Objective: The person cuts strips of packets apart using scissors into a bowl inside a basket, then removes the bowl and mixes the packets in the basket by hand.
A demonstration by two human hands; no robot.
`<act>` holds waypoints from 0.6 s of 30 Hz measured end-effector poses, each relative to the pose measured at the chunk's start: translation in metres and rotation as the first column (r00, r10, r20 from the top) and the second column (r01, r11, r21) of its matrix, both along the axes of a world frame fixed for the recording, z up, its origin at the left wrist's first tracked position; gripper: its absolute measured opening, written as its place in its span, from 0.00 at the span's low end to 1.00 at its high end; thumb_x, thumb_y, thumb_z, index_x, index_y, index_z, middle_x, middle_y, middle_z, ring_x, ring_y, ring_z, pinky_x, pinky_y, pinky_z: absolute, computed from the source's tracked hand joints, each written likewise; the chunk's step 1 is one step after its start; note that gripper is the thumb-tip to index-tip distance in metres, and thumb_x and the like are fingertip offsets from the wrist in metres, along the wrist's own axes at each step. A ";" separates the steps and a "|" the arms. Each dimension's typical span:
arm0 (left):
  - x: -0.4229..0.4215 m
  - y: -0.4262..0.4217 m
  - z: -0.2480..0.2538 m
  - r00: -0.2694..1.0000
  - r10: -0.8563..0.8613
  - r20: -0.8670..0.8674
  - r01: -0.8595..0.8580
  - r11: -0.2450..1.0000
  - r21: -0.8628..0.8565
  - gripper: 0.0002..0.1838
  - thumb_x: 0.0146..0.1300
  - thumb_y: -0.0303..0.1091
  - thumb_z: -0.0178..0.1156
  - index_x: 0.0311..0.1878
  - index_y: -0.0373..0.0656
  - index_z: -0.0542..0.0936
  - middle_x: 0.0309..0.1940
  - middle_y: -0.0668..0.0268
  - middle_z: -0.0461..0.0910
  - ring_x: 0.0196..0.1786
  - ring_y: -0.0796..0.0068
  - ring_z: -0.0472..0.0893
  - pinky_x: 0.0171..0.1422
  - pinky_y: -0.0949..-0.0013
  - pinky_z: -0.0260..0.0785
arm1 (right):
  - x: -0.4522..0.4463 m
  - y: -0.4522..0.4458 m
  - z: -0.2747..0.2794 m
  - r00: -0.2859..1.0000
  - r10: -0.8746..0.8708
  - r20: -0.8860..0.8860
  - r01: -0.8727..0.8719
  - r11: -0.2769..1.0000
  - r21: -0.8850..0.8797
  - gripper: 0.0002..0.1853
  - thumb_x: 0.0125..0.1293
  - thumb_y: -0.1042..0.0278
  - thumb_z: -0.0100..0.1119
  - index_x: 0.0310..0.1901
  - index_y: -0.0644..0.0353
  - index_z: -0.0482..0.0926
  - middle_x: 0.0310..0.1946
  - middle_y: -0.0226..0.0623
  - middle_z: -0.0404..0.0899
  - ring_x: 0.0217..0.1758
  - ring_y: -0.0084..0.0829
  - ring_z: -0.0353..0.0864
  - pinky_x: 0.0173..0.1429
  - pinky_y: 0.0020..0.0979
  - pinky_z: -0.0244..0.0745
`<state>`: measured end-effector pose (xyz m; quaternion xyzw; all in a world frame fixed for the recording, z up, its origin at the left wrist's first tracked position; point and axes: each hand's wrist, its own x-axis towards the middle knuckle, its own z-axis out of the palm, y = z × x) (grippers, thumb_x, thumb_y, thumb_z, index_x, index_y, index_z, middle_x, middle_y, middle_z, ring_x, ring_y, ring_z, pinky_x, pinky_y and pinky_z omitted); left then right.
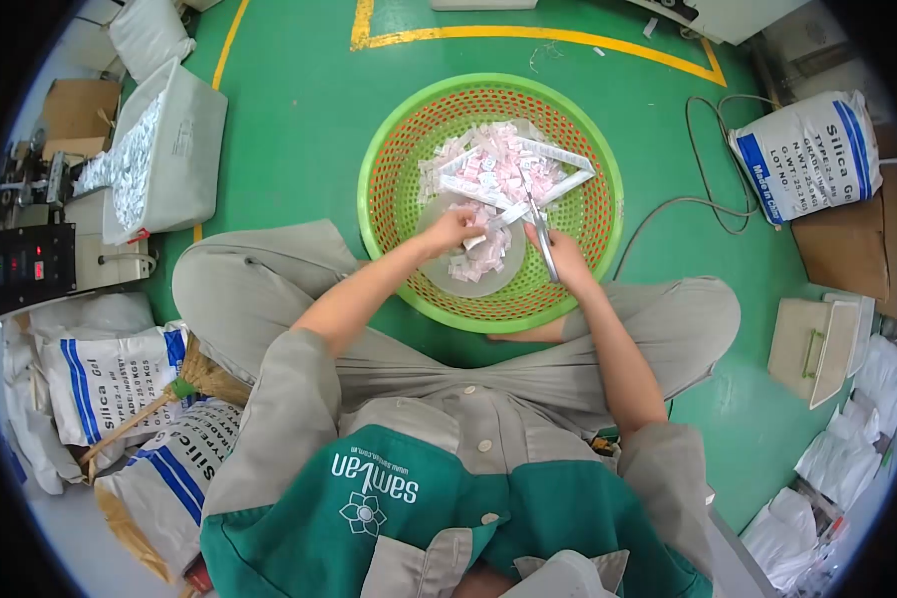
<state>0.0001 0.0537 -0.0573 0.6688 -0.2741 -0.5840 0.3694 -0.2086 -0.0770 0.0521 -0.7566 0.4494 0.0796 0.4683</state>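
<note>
My left hand [450, 230] pinches the end of a strip of small silica gel sachets [566, 179], white with pinkish print, which loops across the heap. In my right hand [566, 259] is a pair of scissors [541, 231], its blades pointing away from me beside the strip; I cannot tell how far apart they are. Both hands are over a round green plastic basket [371, 189] with an orange-red perforated wall. Loose pinkish sachets [498, 149] are heaped in its far part. Under my left hand, a translucent round bowl [508, 275] holds more cut sachets.
The basket stands on a green floor between my crossed legs. At left are a white bin [194, 149] of small packets, a straw broom [214, 377] and silica gel sacks [100, 379]. Another silica gel sack [807, 159] and a grey cable [703, 199] are at right.
</note>
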 end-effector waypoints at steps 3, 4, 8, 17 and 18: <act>0.008 -0.014 0.039 0.981 0.038 -0.189 -0.039 0.999 -0.001 0.11 0.65 0.38 0.59 0.47 0.46 0.77 0.39 0.73 0.78 0.39 0.84 0.76 0.41 0.74 0.74 | -0.002 0.003 0.002 0.998 0.060 0.003 -0.060 0.998 -0.028 0.40 0.59 0.27 0.47 0.32 0.70 0.78 0.27 0.51 0.78 0.34 0.43 0.78 0.42 0.38 0.71; 0.011 -0.017 0.042 0.968 0.067 -0.240 -0.068 0.998 0.006 0.11 0.65 0.38 0.59 0.47 0.45 0.77 0.40 0.72 0.78 0.40 0.83 0.77 0.42 0.73 0.75 | -0.002 0.004 0.010 0.995 0.098 0.004 -0.098 0.995 -0.008 0.40 0.60 0.28 0.46 0.35 0.69 0.79 0.31 0.54 0.79 0.39 0.47 0.79 0.45 0.40 0.71; 0.018 -0.024 0.058 0.891 0.171 -0.421 -0.181 0.983 0.017 0.09 0.67 0.35 0.56 0.47 0.43 0.74 0.42 0.68 0.78 0.44 0.77 0.79 0.49 0.67 0.78 | -0.002 0.004 0.010 0.978 0.204 0.048 -0.205 0.979 0.022 0.36 0.63 0.32 0.45 0.39 0.67 0.79 0.36 0.56 0.80 0.44 0.52 0.79 0.49 0.43 0.71; 0.015 -0.032 0.068 0.862 0.296 -0.412 -0.338 0.941 -0.030 0.09 0.66 0.34 0.57 0.44 0.39 0.76 0.38 0.65 0.79 0.39 0.77 0.80 0.44 0.71 0.78 | 0.002 0.008 0.020 0.984 0.172 0.035 -0.173 0.984 0.036 0.35 0.62 0.34 0.48 0.43 0.68 0.77 0.40 0.57 0.79 0.45 0.52 0.78 0.51 0.44 0.70; 0.016 -0.033 0.066 0.899 0.271 -0.343 -0.300 0.953 -0.035 0.09 0.66 0.33 0.57 0.43 0.38 0.77 0.36 0.65 0.79 0.37 0.77 0.80 0.43 0.71 0.79 | 0.002 0.009 0.023 0.984 0.174 0.042 -0.174 0.985 0.006 0.36 0.62 0.34 0.49 0.43 0.68 0.77 0.40 0.56 0.79 0.45 0.52 0.78 0.51 0.44 0.70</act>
